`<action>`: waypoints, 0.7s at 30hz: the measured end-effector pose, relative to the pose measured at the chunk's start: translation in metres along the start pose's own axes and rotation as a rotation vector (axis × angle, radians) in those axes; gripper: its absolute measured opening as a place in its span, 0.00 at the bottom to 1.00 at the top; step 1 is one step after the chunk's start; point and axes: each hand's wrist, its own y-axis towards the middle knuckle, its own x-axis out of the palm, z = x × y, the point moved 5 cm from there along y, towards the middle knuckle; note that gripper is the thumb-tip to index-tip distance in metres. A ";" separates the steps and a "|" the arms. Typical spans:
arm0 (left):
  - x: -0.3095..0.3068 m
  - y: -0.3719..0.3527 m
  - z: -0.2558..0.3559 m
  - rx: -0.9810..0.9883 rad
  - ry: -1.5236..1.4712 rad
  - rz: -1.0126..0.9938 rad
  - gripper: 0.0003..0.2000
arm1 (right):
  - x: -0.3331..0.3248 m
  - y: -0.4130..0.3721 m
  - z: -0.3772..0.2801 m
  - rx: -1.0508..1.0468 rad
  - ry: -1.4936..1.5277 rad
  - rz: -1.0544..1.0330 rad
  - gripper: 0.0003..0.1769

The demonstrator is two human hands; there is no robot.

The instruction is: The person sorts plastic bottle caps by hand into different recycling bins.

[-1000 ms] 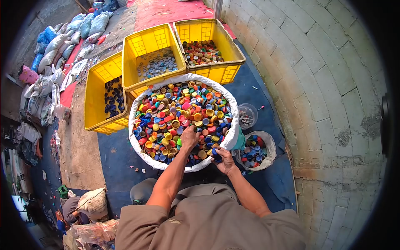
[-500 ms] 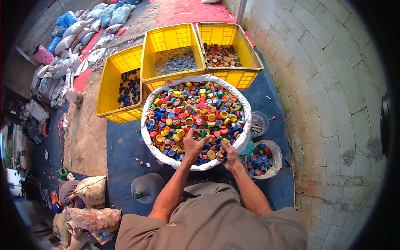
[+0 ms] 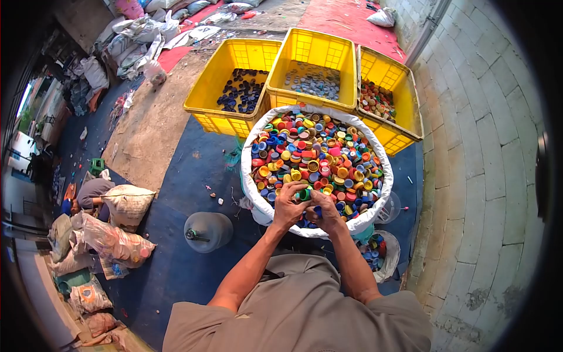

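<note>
A wide sack with a rolled white rim (image 3: 385, 161) is filled with bottle caps (image 3: 319, 149) of many colours. Over its near side my two hands are close together. My left hand (image 3: 288, 206) is closed on a green bottle cap (image 3: 305, 194), held between thumb and fingers. My right hand (image 3: 328, 215) is curled beside it, its fingertips close to the green cap. Something dark blue, apparently a bottle cap (image 3: 317, 210), shows in the right hand's grasp. The right palm is mostly hidden.
Behind the sack stand three yellow crates: dark caps in the left crate (image 3: 196, 110), pale caps in the middle crate (image 3: 355, 70), mixed caps in the right crate (image 3: 417, 123). A clear jug (image 3: 210, 232), a smaller sack (image 3: 392, 258) and a block wall (image 3: 469, 176) flank me. Another person (image 3: 94, 193) bends at left.
My view has swung left, so the sack and crates sit farther right. My right hand has come closer to my left; the yellowish cap at its fingertips no longer shows. The green cap stays in my left.
</note>
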 end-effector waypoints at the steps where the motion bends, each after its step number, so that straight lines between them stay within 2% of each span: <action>1: -0.002 0.001 0.002 0.035 0.050 0.007 0.22 | 0.000 0.003 0.000 0.006 0.020 -0.003 0.14; 5: -0.013 0.005 0.000 0.076 0.043 -0.041 0.23 | 0.001 0.009 0.002 0.027 0.096 -0.011 0.14; 6: -0.013 0.005 -0.010 -0.006 -0.039 -0.050 0.25 | 0.006 0.007 -0.001 0.026 0.099 0.014 0.14; 9: -0.016 0.014 -0.015 -0.168 -0.076 0.098 0.35 | -0.005 0.010 -0.002 -0.027 0.085 0.108 0.18; 10: -0.019 0.018 -0.007 -0.250 0.015 0.167 0.46 | -0.006 0.007 -0.006 -0.053 0.106 0.180 0.19; 11: -0.018 0.024 -0.012 -0.263 0.063 0.199 0.52 | -0.008 0.004 -0.008 -0.075 0.123 0.252 0.20; 13: -0.014 0.031 -0.001 -0.294 0.058 0.127 0.50 | -0.016 0.003 -0.011 -0.084 0.160 0.270 0.22; 14: -0.008 0.031 -0.002 -0.228 0.100 0.024 0.46 | -0.013 0.000 -0.014 -0.071 0.153 0.244 0.21; 15: -0.003 0.026 -0.007 -0.179 0.162 0.053 0.40 | -0.009 -0.002 -0.016 -0.061 0.147 0.215 0.20; 17: 0.003 0.017 -0.012 -0.006 0.217 -0.018 0.36 | -0.003 -0.002 -0.014 -0.018 0.074 0.106 0.19; 19: 0.004 0.005 -0.006 -0.494 -0.218 -0.232 0.28 | -0.005 0.005 -0.001 0.051 0.099 0.051 0.19; 20: 0.004 0.000 0.000 -0.470 -0.371 -0.159 0.20 | -0.001 0.009 0.003 0.074 0.079 0.049 0.20; 21: 0.002 -0.005 -0.004 -0.517 -0.444 -0.080 0.18 | 0.006 0.013 0.009 0.096 0.097 0.016 0.20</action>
